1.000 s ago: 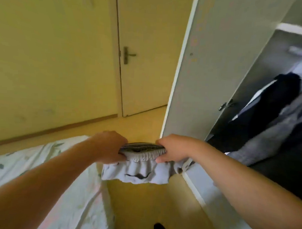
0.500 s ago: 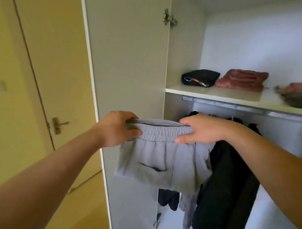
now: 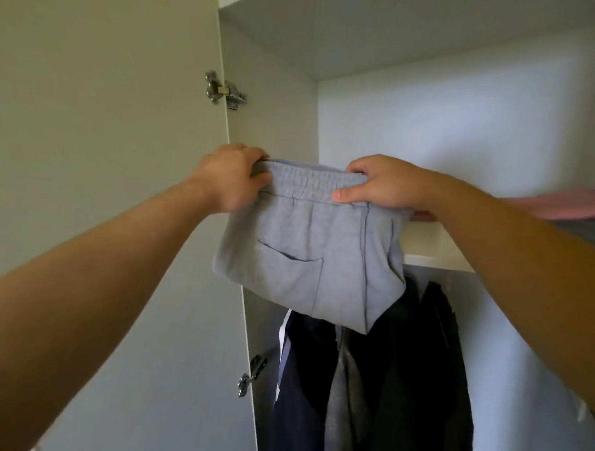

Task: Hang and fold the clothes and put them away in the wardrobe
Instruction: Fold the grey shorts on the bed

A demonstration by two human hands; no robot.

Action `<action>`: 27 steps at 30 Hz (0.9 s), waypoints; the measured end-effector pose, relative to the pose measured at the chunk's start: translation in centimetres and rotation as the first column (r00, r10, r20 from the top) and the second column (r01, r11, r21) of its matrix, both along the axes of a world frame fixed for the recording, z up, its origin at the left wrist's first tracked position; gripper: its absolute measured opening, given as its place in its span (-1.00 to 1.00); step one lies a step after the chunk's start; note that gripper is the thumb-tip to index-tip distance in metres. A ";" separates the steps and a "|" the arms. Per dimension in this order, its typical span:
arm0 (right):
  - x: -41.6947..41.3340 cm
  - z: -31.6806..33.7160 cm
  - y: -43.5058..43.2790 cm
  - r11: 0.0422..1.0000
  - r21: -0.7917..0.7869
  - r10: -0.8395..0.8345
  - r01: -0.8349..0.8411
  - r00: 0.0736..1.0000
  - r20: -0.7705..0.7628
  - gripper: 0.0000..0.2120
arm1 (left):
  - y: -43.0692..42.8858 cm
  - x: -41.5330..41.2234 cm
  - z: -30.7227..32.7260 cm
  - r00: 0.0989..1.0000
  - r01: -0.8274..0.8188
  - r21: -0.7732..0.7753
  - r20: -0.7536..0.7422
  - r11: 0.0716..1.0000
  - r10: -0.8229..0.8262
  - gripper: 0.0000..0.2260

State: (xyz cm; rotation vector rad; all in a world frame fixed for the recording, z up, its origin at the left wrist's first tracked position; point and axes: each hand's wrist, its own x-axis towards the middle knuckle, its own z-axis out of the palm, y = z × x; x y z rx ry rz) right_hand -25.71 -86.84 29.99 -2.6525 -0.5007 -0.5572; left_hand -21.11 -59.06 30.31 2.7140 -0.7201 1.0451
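A folded pair of grey sweatpants hangs from its elastic waistband in front of the open wardrobe. My left hand grips the waistband's left end and my right hand pinches its right end, thumb in front. The bundle is held at the height of the white upper shelf, at that shelf's left end. A back pocket faces me. The lower folds droop over the hanging clothes.
The wardrobe door stands open at left with two metal hinges. Dark and grey garments hang below the shelf. A pink folded item lies on the shelf at right, behind my right forearm.
I have raised the grey sweatpants from waist height up to the upper shelf and stepped closer. The view has tilted up into the wardrobe's top compartment.
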 end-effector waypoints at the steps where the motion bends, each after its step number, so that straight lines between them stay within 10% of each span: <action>1: 1.4 1.2 -0.9 1.000 0.022 -0.013 0.013 1.000 0.013 -0.68 | -1.0 1.7 1.3 1.000 -0.001 0.003 0.015 1.000 0.001 -0.65; 20: 23.3 -4.5 -1.9 0.933 -0.281 -0.300 0.223 0.915 -0.269 -0.71 | -8.0 25.7 -3.9 0.851 -0.125 0.277 -0.464 0.953 0.246 -0.70; 27: 23.9 -4.6 0.1 0.894 -0.349 -0.347 0.282 0.928 -0.139 -0.69 | -6.8 27.2 -4.5 0.902 -0.087 0.225 -0.395 0.970 0.173 -0.71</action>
